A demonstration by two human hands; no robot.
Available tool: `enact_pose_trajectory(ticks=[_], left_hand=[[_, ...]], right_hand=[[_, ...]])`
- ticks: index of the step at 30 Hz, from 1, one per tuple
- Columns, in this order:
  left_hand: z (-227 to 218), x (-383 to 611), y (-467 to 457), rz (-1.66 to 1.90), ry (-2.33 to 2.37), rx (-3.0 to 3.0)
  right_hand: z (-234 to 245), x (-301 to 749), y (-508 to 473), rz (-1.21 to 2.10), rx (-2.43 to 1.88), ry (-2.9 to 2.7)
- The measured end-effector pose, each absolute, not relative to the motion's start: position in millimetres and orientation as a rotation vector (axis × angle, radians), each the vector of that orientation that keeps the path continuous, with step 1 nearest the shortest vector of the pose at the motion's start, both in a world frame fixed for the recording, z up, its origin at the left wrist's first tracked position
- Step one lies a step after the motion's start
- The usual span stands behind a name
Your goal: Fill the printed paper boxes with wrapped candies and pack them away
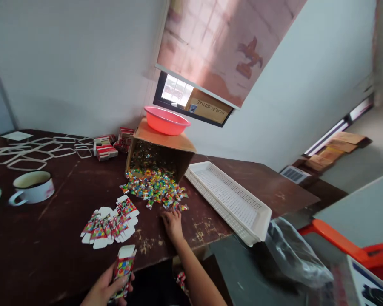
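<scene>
My left hand [110, 282] is wrapped round a small printed candy box [124, 272], held upright near the table's front edge with its white top flap raised. At the near edge of a heap of wrapped candies [156, 187], my right hand [172, 225] rests low over the table. Its fingers are bent in among the closest candies, and what lies under the fingertips is hidden. The heap spills from a cardboard box [166, 146] lying on its side. Left of my right hand, several flattened candy boxes [111, 224] form a fan on the tabletop.
A pink basin [167, 121] sits on the cardboard box. To the right, a white perforated tray [230, 199] reaches the table edge. An enamel mug [35, 187], pale loop-shaped bands [28, 163] and red-and-white packs [106, 152] occupy the left side. A clear plastic bag [293, 250] hangs beyond the tray.
</scene>
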State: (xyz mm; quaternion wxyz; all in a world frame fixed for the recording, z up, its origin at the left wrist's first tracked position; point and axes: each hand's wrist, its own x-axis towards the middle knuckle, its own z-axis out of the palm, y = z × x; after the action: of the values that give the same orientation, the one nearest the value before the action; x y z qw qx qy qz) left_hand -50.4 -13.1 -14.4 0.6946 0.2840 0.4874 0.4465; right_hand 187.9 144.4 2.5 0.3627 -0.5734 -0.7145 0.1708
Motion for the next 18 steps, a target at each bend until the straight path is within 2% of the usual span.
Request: enact_pose_trajectory(ticks=[4, 10, 15, 18], left_hand=[[14, -55, -35, 0.955, 1.063, 0.685], [33, -52, -57, 0.915, 0.99, 0.808], [26, -35, -71, 0.865, 1.022, 0.994], [16, -38, -78, 0.808, 0.975, 1.011]], right_hand=[[21, 173, 113, 0.588, -1.469, -1.713], [47, 129, -3, 1.259, -1.062, -1.809], [78, 136, -12, 1.031, -1.217, -1.892], [85, 141, -16, 1.076, -1.101, -2.114]])
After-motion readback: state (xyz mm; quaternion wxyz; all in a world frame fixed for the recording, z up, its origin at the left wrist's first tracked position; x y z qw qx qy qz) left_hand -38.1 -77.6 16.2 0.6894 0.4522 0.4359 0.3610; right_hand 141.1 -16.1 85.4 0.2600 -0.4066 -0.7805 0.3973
